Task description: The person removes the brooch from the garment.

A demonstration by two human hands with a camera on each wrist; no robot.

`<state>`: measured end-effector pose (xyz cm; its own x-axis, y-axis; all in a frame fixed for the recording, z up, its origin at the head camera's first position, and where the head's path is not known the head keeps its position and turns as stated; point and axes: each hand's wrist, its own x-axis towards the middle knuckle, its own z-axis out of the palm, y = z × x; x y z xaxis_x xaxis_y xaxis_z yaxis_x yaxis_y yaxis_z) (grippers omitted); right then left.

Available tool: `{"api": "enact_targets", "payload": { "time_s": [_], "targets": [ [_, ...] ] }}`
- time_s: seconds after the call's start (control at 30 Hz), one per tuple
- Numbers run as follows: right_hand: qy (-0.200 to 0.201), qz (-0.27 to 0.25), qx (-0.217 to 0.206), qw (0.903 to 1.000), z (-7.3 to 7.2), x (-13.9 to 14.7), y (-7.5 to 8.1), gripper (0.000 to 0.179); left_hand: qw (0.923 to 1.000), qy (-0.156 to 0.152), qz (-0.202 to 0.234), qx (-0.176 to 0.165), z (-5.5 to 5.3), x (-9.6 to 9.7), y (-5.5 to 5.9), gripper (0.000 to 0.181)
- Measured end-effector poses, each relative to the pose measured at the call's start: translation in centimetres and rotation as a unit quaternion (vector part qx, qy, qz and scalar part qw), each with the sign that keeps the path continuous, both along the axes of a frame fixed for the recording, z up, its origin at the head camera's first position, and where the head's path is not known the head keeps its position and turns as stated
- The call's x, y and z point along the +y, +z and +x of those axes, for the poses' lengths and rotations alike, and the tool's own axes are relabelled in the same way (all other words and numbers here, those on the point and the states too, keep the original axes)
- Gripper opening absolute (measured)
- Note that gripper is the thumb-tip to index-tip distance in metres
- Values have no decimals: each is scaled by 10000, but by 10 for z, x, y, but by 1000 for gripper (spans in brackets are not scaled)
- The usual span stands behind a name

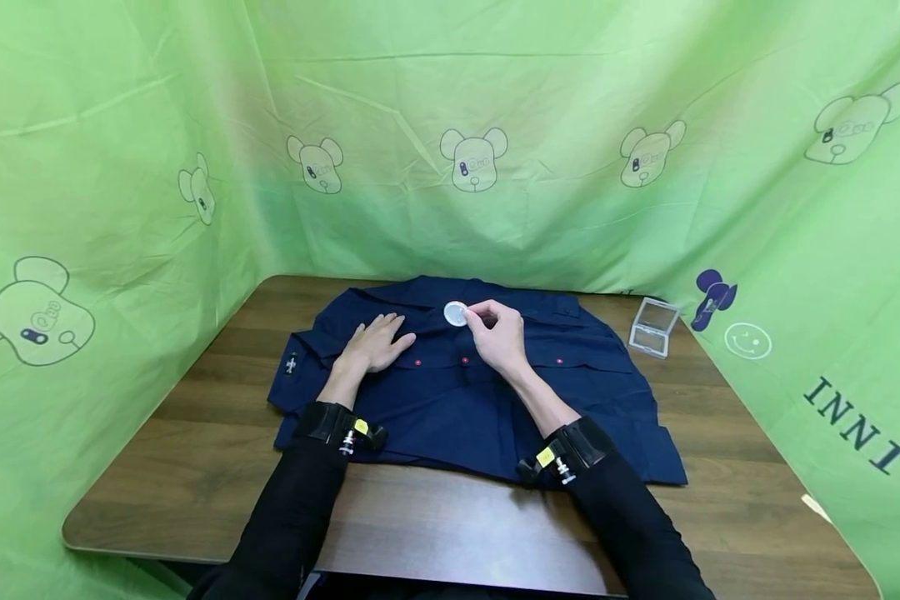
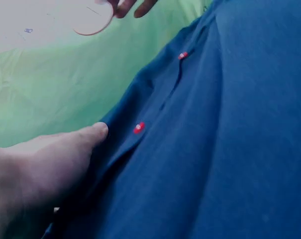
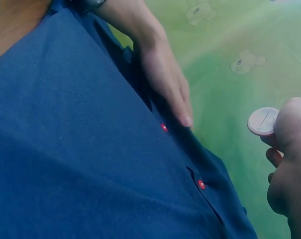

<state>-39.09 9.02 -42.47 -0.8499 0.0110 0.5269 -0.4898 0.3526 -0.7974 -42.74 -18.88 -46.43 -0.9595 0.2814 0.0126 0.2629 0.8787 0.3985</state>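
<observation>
A dark navy shirt (image 1: 450,417) with red buttons lies spread on the wooden table. My left hand (image 1: 375,343) rests flat on its upper left part, fingers spread. In the left wrist view the thumb of that hand (image 2: 50,164) lies along the cloth beside a red button (image 2: 139,128). Between thumb and fingers, my right hand (image 1: 501,337) pinches the edge of a round white disc (image 1: 455,313), held over the shirt's upper middle. The right wrist view shows a pale rim and a thin dark line across the disc's face (image 3: 262,121).
A small clear hinged case (image 1: 653,327) stands opened at the table's right rear edge. Green cloth (image 1: 390,225) printed with bear heads hangs behind and on both sides. Bare wood of the table (image 1: 195,467) shows left, right and in front of the shirt.
</observation>
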Motion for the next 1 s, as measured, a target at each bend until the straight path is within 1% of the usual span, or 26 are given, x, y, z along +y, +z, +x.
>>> {"api": "enact_targets", "payload": {
  "time_s": [0.03,0.07,0.13,0.2,0.27,0.33,0.43,0.47,0.53,0.63,0.77,0.83,0.87,0.93,1.0],
  "targets": [
    [11,-3,-4,10000,0,1,0,13,9995,-64,171,270,-4,-1,-3,85],
    [6,3,-2,10000,0,2,1,12,9983,-140,357,440,-3,0,0,84],
    [15,-16,2,10000,0,3,3,12,9927,-319,854,788,-2,2,6,80],
    [56,-74,28,10000,-1,5,7,13,9850,-459,1355,966,6,9,24,70],
    [103,-137,66,9998,-1,7,13,12,9759,-579,1859,981,17,19,45,61],
    [207,-232,103,9995,0,8,19,13,9659,-658,2247,1107,23,26,59,55],
    [328,-299,198,9988,2,10,29,13,9512,-772,2734,1202,30,37,76,49],
    [387,-314,234,9985,4,11,32,13,9469,-803,2874,1199,33,40,81,48],
    [509,-338,303,9977,7,12,39,14,9408,-901,3060,1143,38,44,90,46],
    [716,-381,401,9959,13,13,49,15,9321,-1183,3312,868,46,48,102,47],
    [913,-436,420,9940,23,14,60,16,9124,-1697,3702,417,53,50,113,45],
    [928,-420,436,9938,26,14,64,16,9024,-1876,3864,342,55,51,118,41],
    [918,-396,455,9939,27,14,66,16,8988,-1934,3919,340,57,51,121,40],
    [901,-368,521,9939,30,15,70,16,8962,-1960,3959,412,60,52,125,37],
    [875,-355,626,9936,32,14,73,15,8965,-1897,3969,532,63,52,130,35]
  ]
}}
